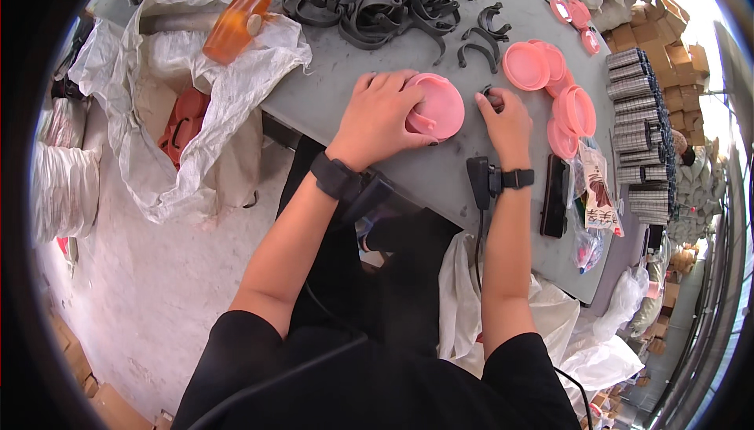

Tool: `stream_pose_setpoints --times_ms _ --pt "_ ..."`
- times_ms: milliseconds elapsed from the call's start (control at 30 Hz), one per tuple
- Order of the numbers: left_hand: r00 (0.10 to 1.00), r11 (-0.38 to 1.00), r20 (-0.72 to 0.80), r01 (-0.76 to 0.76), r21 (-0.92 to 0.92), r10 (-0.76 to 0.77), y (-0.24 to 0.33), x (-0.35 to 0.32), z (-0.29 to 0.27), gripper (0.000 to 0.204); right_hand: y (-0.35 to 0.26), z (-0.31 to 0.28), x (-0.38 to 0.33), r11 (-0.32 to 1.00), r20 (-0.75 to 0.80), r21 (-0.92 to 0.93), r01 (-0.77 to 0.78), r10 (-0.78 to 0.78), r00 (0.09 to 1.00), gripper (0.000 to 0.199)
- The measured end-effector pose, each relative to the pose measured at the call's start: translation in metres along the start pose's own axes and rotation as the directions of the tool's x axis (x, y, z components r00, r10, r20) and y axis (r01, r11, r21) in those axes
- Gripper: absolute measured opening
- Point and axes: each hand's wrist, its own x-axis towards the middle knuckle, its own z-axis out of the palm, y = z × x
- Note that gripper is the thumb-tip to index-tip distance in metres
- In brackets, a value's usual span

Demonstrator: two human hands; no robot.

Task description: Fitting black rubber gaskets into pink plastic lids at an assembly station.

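"So, where's the pink cup (444, 106)?"
"Between thumb and fingers of the left hand (381, 113), gripped at its left side."
"And the right hand (509, 121)?"
"Fingertips pinching a small dark piece (494, 101)."

Dark printed characters (603, 217) on pale packet (594, 164).

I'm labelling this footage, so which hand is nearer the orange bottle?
Left. The left hand, gripping a round pink piece, is right of the orange bottle and nearer the body; the right hand is farther right, beyond that piece.
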Motion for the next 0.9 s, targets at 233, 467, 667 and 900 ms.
stream_pose_setpoints --times_ms 233,467,667,900 --pt "1.0 1.0 -0.002 0.001 0.002 -0.001 -0.002 -0.003 -0.002 0.043 0.001 -0.007 -0.015 0.952 -0.041 0.252 0.173 -0.169 0.985 0.02" --pt "1.0 1.0 -0.009 -0.027 -0.006 0.027 -0.003 -0.002 0.0 0.042 -0.041 -0.029 -0.06 0.789 -0.02 0.226 0.571 -0.582 0.813 0.013" --pt "0.999 0.999 0.012 -0.042 0.006 0.042 -0.004 -0.002 -0.001 0.036 -0.045 -0.032 -0.057 0.747 0.03 0.087 0.659 -0.663 0.748 0.013" --pt "0.997 0.999 0.069 -0.02 -0.029 0.021 -0.005 -0.001 -0.001 0.038 -0.053 -0.04 -0.045 0.761 0.121 0.089 0.642 -0.648 0.752 0.017"
